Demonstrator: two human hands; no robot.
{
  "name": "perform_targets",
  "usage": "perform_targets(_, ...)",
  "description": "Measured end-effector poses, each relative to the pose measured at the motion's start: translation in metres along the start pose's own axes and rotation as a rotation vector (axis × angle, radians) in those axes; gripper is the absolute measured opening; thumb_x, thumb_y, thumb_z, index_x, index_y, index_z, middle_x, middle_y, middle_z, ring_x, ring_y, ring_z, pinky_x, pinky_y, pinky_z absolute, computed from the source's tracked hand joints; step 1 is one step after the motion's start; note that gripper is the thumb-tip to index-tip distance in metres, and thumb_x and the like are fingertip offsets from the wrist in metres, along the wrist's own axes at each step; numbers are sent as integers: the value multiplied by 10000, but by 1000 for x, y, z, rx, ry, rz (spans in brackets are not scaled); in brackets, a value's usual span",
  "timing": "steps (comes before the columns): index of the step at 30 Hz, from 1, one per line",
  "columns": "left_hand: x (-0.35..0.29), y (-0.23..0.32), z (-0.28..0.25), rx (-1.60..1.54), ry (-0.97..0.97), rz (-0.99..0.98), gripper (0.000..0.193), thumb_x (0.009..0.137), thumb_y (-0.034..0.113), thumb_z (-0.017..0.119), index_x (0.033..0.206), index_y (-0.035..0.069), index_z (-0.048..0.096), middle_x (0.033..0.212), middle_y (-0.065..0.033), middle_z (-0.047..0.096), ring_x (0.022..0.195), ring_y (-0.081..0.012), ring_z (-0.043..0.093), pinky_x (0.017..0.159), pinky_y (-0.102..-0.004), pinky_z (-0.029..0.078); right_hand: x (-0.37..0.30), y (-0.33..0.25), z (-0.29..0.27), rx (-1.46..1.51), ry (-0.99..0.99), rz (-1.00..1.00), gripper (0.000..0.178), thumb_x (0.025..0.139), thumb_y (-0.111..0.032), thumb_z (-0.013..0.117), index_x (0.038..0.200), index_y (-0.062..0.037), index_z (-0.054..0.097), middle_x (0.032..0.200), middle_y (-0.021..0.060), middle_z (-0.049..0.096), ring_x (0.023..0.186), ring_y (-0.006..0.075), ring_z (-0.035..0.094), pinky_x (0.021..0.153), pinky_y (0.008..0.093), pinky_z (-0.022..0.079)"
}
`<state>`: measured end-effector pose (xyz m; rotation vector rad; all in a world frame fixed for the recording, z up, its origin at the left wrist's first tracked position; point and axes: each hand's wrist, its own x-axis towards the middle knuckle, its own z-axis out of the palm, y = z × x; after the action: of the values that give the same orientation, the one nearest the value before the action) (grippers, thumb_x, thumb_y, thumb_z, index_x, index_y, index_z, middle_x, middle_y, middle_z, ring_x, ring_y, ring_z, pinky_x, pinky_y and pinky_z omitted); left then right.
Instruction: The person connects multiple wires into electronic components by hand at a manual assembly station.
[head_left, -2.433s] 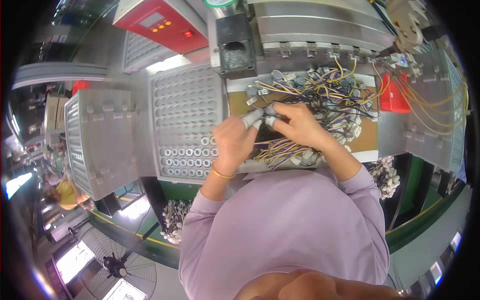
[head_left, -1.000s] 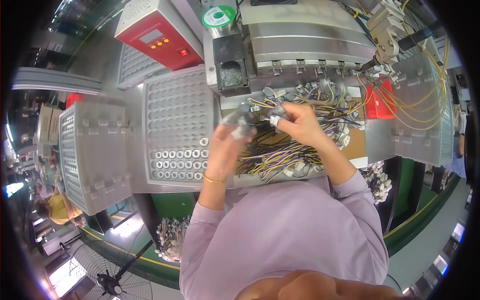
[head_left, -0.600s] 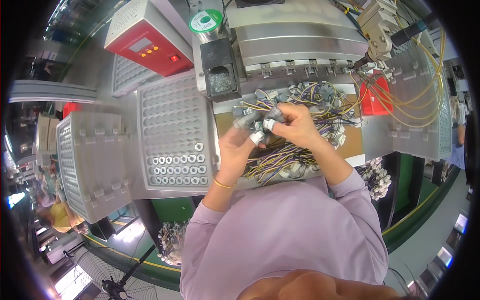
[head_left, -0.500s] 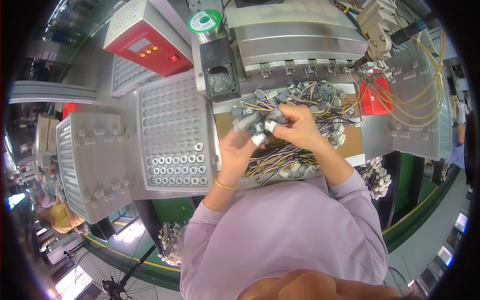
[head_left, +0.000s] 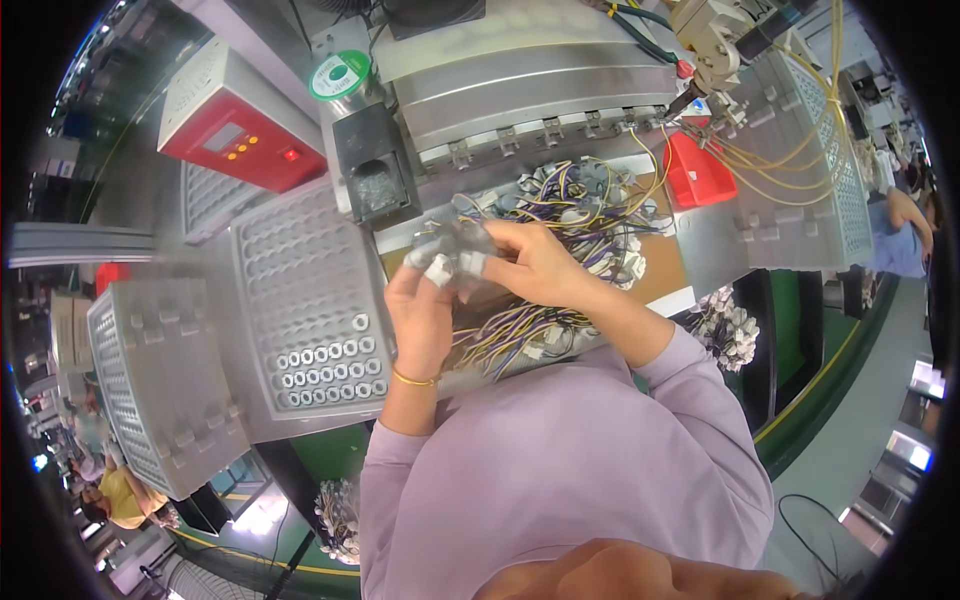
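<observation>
Newly blurred at fingertips: left hand and right hand, close together, curled nearly closed; cannot tell any hold. Spread beside right hand, on board: wire bundle. Unchanged in tray: metal rings, suggesting handling unfinished.

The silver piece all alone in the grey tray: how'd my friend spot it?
Find the red-fronted box at upper left, then the grey pocketed tray below it, beside the left hand. Look just above the right end of three rows of silver pieces. The silver ring-shaped piece sits alone, no other in its row.
</observation>
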<state>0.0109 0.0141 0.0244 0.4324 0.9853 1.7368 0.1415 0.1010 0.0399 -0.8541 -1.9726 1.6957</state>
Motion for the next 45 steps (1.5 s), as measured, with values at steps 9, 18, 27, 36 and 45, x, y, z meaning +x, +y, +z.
perform_targets(9, -1, 0, 12, -96, -212, -161, 321, 843, 109, 522, 1145, 5, 488, 966, -80, 576, 764, -165, 555, 607, -255, 451, 5, 7, -5, 297, 21, 67, 85, 767, -13, 534, 841, 6, 573, 717, 27, 598, 610, 71, 546, 525, 203, 430)
perform_targets(18, -19, -23, -23, 1264, -419, 32, 290, 755, 70, 559, 1044, 68, 591, 889, -108, 617, 776, -165, 593, 663, -279, 473, 47, 6, 6, 496, 647, 52, 225, 720, 19, 532, 580, -78, 385, 520, -15, 453, 407, 44, 400, 346, 205, 261)
perform_targets(27, -13, -17, -42, 645, -231, -284, 268, 733, -4, 552, 987, 45, 621, 788, -25, 616, 697, -61, 550, 608, -210, 451, 49, 15, 9, 448, 664, 5, 220, 725, 15, 540, 592, -53, 378, 506, 71, 514, 400, 122, 490, 352, 239, 359)
perform_targets(36, -27, -6, -45, 828, -564, 0, 233, 688, -14, 608, 918, 18, 635, 815, -44, 604, 697, -116, 535, 610, -233, 441, 42, 22, 9, 318, 640, -28, 207, 727, 13, 547, 624, -47, 377, 526, 78, 521, 413, 118, 493, 370, 222, 369)
perform_targets(45, -28, -28, -53, 1348, -421, 425, 238, 615, 20, 628, 852, 24, 643, 655, -96, 538, 598, -240, 467, 540, -309, 418, 43, 22, 14, 390, 673, -58, 164, 727, 23, 532, 646, -27, 399, 552, 92, 533, 429, 137, 516, 384, 247, 398)
